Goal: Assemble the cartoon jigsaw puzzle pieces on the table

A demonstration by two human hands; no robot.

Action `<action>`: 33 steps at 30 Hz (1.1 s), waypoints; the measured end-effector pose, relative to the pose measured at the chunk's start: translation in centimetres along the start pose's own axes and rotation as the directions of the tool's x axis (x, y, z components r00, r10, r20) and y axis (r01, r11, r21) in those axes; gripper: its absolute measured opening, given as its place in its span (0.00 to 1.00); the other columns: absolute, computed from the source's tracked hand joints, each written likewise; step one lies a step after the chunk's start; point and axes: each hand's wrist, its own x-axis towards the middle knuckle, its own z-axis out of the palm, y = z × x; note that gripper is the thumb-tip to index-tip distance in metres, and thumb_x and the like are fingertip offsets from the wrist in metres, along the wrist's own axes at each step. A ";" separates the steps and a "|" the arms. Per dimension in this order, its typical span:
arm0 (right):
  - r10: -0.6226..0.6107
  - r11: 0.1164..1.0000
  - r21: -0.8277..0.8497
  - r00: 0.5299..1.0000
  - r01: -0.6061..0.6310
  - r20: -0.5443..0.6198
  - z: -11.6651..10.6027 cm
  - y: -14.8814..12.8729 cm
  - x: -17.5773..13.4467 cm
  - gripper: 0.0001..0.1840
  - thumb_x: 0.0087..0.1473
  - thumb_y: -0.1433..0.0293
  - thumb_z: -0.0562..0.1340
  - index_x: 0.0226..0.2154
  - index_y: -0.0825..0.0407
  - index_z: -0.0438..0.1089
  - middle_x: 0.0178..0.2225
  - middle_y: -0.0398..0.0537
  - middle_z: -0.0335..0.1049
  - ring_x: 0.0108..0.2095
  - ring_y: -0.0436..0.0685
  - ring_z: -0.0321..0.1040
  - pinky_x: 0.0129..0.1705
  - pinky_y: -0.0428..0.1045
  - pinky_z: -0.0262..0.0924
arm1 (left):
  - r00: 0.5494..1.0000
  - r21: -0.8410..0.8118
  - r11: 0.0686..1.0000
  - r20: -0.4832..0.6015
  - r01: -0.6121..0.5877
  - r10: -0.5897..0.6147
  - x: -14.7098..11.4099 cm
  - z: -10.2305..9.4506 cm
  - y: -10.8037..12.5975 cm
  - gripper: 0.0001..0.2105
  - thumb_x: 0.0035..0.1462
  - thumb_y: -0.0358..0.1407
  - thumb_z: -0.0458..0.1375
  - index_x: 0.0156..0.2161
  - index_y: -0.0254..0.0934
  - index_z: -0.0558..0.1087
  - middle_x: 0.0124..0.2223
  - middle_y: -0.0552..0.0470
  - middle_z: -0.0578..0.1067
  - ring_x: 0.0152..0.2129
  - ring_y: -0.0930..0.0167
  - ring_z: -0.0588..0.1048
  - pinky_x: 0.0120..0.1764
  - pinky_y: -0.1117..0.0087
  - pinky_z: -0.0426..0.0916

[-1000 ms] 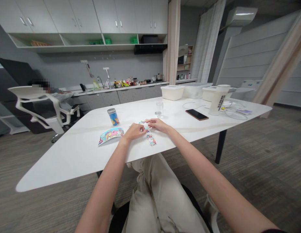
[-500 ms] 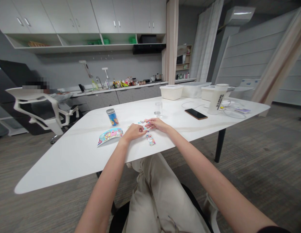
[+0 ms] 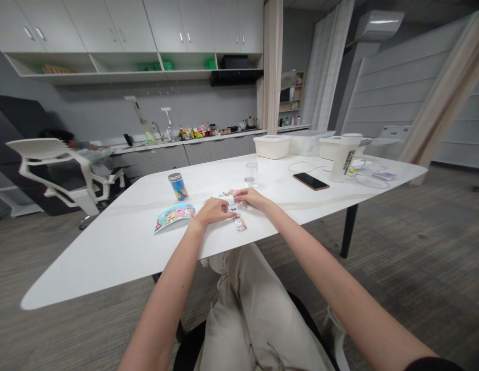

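A kitchen room is seen, where grey lower cabinets (image 3: 162, 156) and white wall cabinets (image 3: 201, 26) are placed behind a white table (image 3: 108, 257). Near the front edge of this table, a narrow strip of colourful jigsaw pieces (image 3: 240, 223) is laid flat, and loose jigsaw pieces (image 3: 225, 194) are spread just beyond the hands. The left hand (image 3: 214, 209) is kept low, with its fingers curled and its thumb stretched to the top of the strip; whether a piece is held by it cannot be told. The right hand (image 3: 254, 198) is narrowed at the fingertips over a pinkish piece (image 3: 236, 195), but a firm grip cannot be confirmed. To the left, a curved picture sheet (image 3: 175, 217) and a blue can (image 3: 178, 187) with a silver lid are placed. Farther right, a smartphone (image 3: 311, 181) is laid near a white tumbler (image 3: 342, 159).
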 end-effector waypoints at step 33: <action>-0.097 0.955 -0.248 0.962 0.162 0.257 -0.3 0.9 0.1 0.08 0.38 0.74 0.65 0.26 0.55 0.79 0.27 0.47 0.78 0.30 0.54 0.72 0.36 0.47 0.64 | 0.997 -0.110 0.992 0.046 0.061 -0.057 -0.2 -0.1 -0.9 0.21 0.46 0.56 0.63 0.26 0.37 0.74 0.24 0.53 0.74 0.23 0.71 0.70 0.27 0.72 0.57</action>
